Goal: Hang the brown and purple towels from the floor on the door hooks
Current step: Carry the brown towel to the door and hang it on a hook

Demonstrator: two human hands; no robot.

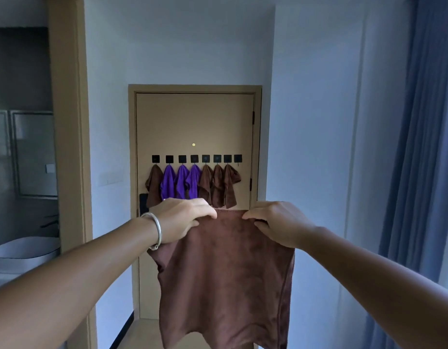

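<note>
I hold a brown towel (225, 273) spread out in front of me at chest height. My left hand (182, 220) grips its top edge on the left and my right hand (275, 222) grips the top edge on the right. Ahead stands a tan door (192, 122) with a row of black square hooks (195, 158). Brown towels (155, 183) and purple towels (181, 181) hang from all hooks but one. The rightmost hook (238, 158) is bare. The towel hides the lower door and the floor ahead.
A narrow hallway leads to the door between white walls. On the left is a doorway with a white basin (24, 250) and a mirror cabinet (34, 152). A blue curtain (419, 147) hangs on the right. A black door lock (143, 204) sits at the door's left edge.
</note>
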